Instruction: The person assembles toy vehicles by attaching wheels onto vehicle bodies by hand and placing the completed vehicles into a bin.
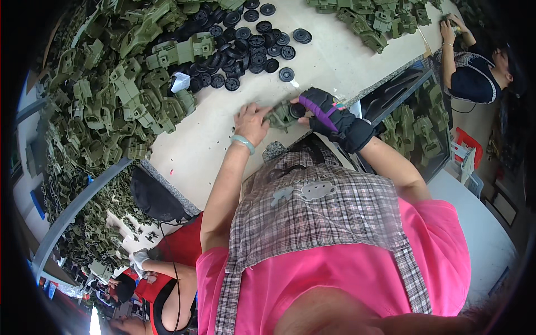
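A green plastic toy vehicle body, slightly blurred, sits low over the light tabletop between my two hands. My left hand, bare with a pale bangle at the wrist, holds its left side with thumb and fingers closed on it. My right hand, in a black and purple fingerless glove, pinches a small black wheel against the body's right side. Part of the wheel is hidden by the fingers. Loose black wheels lie in a heap beyond my hands.
Large piles of green plastic bodies cover the left side, and another green pile lies at the far right. A dark crate of green parts stands right of me. One co-worker is at the right, another at the lower left.
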`<state>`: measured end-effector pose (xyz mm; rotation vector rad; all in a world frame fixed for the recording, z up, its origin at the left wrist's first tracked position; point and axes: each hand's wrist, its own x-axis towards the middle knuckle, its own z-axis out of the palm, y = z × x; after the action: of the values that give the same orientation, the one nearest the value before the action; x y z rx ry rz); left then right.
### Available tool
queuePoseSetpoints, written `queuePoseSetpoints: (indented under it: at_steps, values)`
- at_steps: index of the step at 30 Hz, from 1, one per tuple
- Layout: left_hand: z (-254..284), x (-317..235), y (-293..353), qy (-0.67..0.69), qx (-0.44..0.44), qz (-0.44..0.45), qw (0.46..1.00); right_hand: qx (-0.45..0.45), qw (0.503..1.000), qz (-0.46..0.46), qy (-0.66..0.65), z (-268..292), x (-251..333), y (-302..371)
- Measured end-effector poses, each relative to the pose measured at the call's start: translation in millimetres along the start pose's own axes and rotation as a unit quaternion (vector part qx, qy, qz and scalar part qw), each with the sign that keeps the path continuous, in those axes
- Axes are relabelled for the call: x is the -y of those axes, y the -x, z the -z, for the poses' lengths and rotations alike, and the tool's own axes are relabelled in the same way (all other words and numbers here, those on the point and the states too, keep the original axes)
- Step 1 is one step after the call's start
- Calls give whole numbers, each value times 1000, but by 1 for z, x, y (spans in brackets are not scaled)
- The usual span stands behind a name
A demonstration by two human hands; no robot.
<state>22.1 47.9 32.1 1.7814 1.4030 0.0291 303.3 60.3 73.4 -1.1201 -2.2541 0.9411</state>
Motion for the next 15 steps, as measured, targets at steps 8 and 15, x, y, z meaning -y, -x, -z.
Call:
queuePoseSetpoints:
  at_steps: [8,15]
  values:
    - [10,-17,25,-162,-115,-50,979,62,948,-262,-169,1,16,5]
    - [-9,4,18,-185,-104,-34,977,69,995,27,62,16,7,-31]
